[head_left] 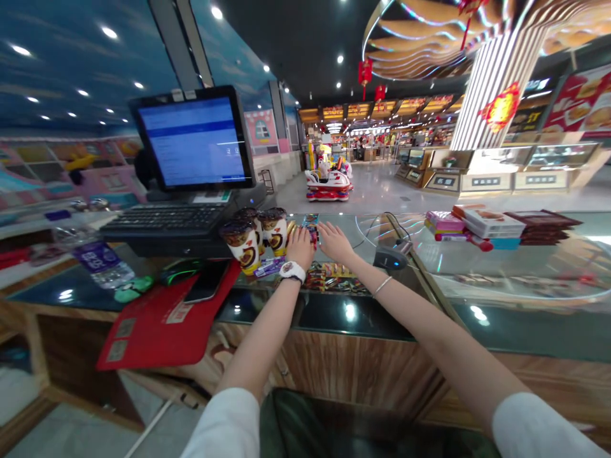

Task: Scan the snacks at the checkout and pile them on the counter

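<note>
My left hand (pixel 300 247), with a white watch on the wrist, lies over the glass counter beside the snack cups (pixel 274 230). Its fingers point forward, stretched out. Close on the other side, my right hand (pixel 335 242) has its fingers extended toward the left one, a thin bracelet on that wrist. Small colourful packets (pixel 311 220) show between and just beyond my hands, partly hidden by them. Purple wrapped sticks (pixel 270 267) lie in front of the cups. I cannot make out any packet gripped in either hand.
A monitor (pixel 195 140) and keyboard (pixel 157 216) stand at left. A water bottle (pixel 102 261), red mat (pixel 162 324) and phone (pixel 207 280) lie nearby. A barcode scanner (pixel 390 257) sits right of my hands, with stacked snack boxes (pixel 491 222) farther right.
</note>
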